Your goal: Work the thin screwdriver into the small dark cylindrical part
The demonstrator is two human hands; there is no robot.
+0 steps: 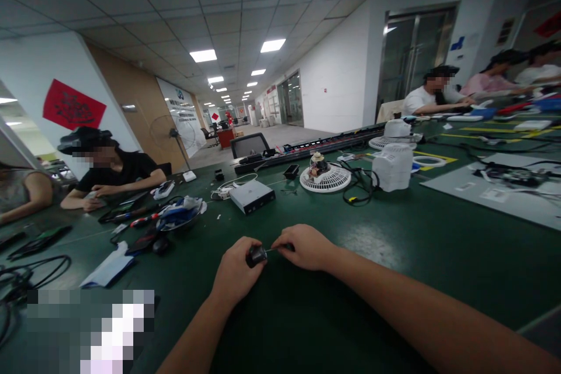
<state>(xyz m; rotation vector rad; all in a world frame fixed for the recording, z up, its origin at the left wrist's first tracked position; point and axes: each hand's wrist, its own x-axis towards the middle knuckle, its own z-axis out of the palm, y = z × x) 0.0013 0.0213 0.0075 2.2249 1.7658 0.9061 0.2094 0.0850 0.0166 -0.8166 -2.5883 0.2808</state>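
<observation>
My left hand [235, 269] is closed around a small dark cylindrical part [258, 255], whose shiny rounded end points right. Close beside it, my right hand [309, 246] is pinched shut. A thin pale rod or wire [270, 249] spans the short gap between the part and my right fingertips. What exactly the right fingers grip is too small to make out. Both hands are low over the green table [315, 315]. Beyond them lie a grey metal drive box [252, 196] and a round white fan grille [326, 180] with a motor on it.
A white plastic housing [391, 168] and black cable [362, 193] stand back right. To the left are a blue cloth bundle [180, 213], a pale blue packet [108, 266] and cables. A grey panel [504, 196] lies right. Co-workers sit at both sides.
</observation>
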